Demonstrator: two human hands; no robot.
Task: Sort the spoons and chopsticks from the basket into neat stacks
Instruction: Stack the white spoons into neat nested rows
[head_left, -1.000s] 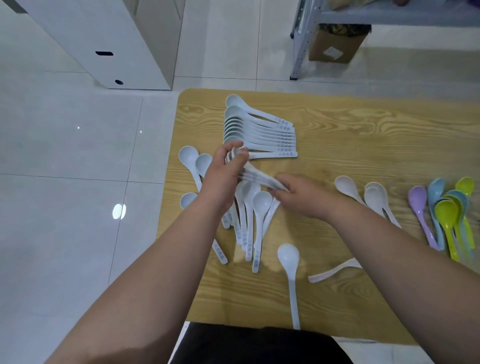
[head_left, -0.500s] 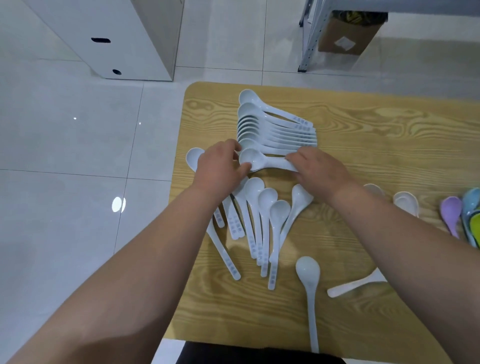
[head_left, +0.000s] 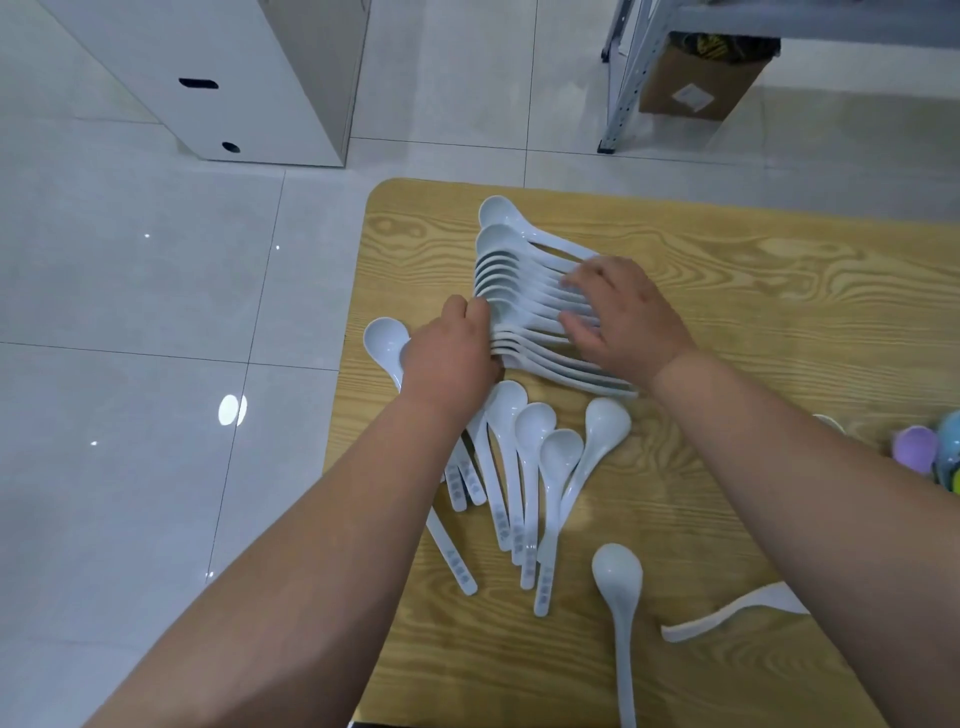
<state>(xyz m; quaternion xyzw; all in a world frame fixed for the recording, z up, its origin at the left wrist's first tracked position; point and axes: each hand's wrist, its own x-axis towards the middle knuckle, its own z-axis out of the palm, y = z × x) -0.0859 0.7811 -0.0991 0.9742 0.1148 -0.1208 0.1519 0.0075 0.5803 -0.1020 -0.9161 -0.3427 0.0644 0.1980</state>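
The row of nested white plastic soup spoons (head_left: 511, 270) lies at the frame's centre on the light wooden tabletop (head_left: 753, 312). The right hand (head_left: 623, 317) rests spread-fingered on their handles. The left hand (head_left: 451, 356) touches the bowl ends, its fingers hidden, so I cannot tell its grip. Loose white spoons (head_left: 535, 447) fan out just below.

Nothing can be read: printed marks on the white spoon handles (head_left: 543, 590) and the cardboard box's (head_left: 727, 88) label (head_left: 687, 97) are blurred.

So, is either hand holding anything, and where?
The right hand presses spread fingers on the stacked spoons, at the handles, no grip. The left hand meets their bowls; grip hidden.
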